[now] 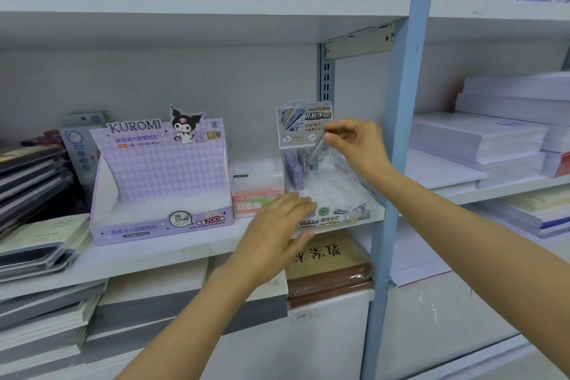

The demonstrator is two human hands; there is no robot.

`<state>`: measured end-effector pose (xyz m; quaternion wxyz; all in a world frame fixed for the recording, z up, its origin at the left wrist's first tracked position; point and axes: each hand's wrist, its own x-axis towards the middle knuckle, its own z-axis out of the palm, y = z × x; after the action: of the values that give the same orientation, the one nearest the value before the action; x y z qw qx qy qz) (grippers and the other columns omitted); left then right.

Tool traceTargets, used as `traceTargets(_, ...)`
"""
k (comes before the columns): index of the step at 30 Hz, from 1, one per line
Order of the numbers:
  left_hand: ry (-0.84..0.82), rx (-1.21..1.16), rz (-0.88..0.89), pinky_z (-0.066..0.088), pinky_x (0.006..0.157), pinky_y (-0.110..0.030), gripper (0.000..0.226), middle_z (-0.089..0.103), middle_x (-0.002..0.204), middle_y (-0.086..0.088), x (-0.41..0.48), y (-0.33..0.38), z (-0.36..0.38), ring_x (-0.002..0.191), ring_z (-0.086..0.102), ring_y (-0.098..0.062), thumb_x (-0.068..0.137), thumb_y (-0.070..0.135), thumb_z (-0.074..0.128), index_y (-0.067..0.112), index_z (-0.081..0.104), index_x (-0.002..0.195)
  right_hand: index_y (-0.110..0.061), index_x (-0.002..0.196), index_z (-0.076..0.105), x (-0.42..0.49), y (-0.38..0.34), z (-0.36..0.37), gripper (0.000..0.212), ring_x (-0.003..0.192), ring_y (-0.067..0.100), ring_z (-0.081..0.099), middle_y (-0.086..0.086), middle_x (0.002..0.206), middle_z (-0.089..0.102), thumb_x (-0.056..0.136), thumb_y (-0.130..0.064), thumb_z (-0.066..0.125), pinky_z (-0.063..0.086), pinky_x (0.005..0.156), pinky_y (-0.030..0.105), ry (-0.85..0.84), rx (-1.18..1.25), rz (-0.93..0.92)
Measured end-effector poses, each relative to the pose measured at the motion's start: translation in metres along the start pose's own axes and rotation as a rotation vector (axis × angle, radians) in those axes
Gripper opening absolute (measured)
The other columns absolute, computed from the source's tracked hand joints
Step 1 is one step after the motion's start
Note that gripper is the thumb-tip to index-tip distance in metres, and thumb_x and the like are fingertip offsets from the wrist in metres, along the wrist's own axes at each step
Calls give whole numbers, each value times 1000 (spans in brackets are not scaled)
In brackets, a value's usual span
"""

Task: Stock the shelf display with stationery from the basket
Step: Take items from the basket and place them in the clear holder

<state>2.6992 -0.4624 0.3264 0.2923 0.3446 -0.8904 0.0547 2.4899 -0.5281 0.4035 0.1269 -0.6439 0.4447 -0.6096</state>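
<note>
White shelves (185, 3), pale-blue upright (401, 139)

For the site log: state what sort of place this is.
Most likely a stationery shop. Retail shelving carries a Kuromi box, a display tray part-filled with lead tubes, and paper stacks. The right hand holds a tube over the tray.

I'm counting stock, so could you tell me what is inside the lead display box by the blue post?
A few tubes stand at its back left; other slots look bare. The right hand pinches a grey tube above. The left hand covers its front.
</note>
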Motion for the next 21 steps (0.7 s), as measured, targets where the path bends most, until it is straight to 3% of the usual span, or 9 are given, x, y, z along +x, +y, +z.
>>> traceTargets(5,-5,26,0,23,113,-26,46,46,145,5,-2,1,0,138,33,-12,99,28,51,21,45,144,-3,108,72,2,16,20,24,86,10,65,9,104,73,84,-4,72,47,82,6,-73,-227,-56)
traceTargets(9,-1,29,5,19,113,-23,46,45,146,4,-2,2,0,139,31,-12,99,25,51,20,44,145,-3,108,72,9,19,22,22,88,12,65,9,104,73,86,-5,70,49,88,18,-167,-329,-38)
traceTargets(13,21,12,7,6,109,-10,46,44,147,6,-2,1,2,139,29,-11,99,22,51,21,44,145,-4,106,73,18,16,16,20,91,17,67,9,100,73,86,-5,70,51,91,26,-300,-380,-34)
traceTargets(16,29,-3,1,7,107,-10,46,47,145,4,-2,2,3,138,31,-11,98,19,52,19,46,143,-4,111,68,16,17,23,25,88,17,63,10,98,69,87,-2,68,51,88,26,-275,-357,-17)
traceTargets(21,35,1,4,7,108,-10,46,46,145,5,-2,-1,5,138,29,-10,98,20,51,21,45,144,-1,97,73,11,23,34,14,80,14,61,8,89,70,83,-2,72,52,83,27,-252,-365,-29)
